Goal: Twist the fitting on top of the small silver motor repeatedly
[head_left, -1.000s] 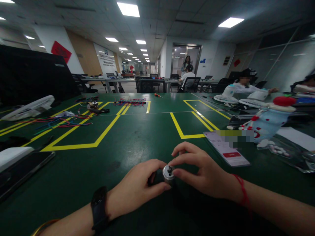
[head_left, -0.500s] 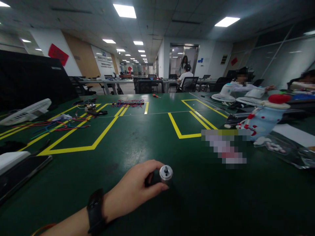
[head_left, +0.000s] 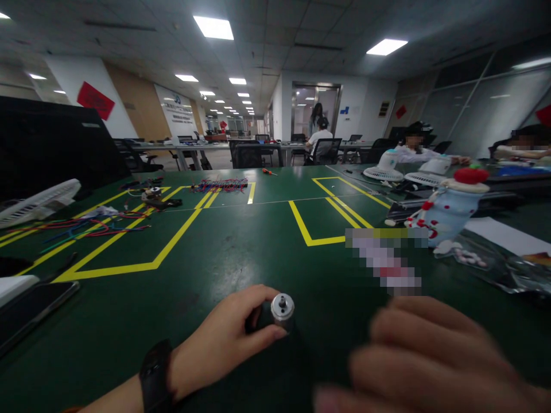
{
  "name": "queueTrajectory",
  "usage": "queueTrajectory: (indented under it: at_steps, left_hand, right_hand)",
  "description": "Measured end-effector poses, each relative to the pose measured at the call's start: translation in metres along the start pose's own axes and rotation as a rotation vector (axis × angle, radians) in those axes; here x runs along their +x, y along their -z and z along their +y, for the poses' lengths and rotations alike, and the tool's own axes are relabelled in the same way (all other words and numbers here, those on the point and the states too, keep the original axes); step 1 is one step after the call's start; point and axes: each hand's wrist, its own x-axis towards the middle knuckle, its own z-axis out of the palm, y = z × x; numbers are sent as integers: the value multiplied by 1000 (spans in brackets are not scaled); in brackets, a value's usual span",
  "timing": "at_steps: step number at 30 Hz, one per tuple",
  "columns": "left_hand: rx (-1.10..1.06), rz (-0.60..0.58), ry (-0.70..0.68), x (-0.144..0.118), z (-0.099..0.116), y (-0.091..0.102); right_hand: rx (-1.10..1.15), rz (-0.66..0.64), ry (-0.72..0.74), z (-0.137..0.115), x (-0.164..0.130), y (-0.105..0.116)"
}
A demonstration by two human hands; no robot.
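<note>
My left hand (head_left: 232, 330), with a black band on its wrist, grips a small silver cylindrical motor (head_left: 283, 310) between thumb and fingers. The motor stands upright on the green table (head_left: 224, 258), its short shaft pointing up. At the lower right, close to the camera, my right hand (head_left: 426, 361) is blurred, with its fingers curled in. Whatever it may hold is hidden behind the fingers. A gap separates it from the motor.
Yellow tape (head_left: 114, 271) marks outlines on the table. Loose coloured wires (head_left: 103, 226) and a phone (head_left: 38, 315) lie left. An orange screwdriver (head_left: 269, 171) is at the far edge. Right are a light-blue cup (head_left: 454, 209), small fans (head_left: 383, 169) and a co-worker (head_left: 415, 149).
My right hand has come into view from the lower right. My left hand keeps its grip on the motor; the whole view has shifted slightly.
</note>
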Motion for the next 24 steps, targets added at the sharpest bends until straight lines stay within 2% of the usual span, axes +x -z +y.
queueTrajectory:
  at_steps: [3, 6, 9, 13, 15, 18, 21, 24]
  left_hand:
    - [-4, 7, 2, 1, -2, -1]
    - [14, 5, 0, 1, -3, -1]
    - [24, 2, -10, 2, -3, -1]
    - [29, 5, -3, 2, -2, 0]
    - [25, -2, 2, 2, -1, 2]
    - [8, -7, -8, 2, 1, 3]
    - [5, -9, -7, 2, 1, 3]
    - [11, -15, 1, 2, 0, 3]
  right_hand:
    - [-66, -37, -110, -33, 74, 4]
    - [-14, -57, -246, -40, 106, -9]
    - [83, -54, -308, -32, 111, -17]
    - [196, -23, -284, -21, 110, -9]
    - [148, -65, -242, -17, 108, -1]
    - [12, -196, -219, -8, 103, 10]
    - [-74, -297, -218, 0, 96, 13]
    - [-202, -351, -137, 1, 94, 12]
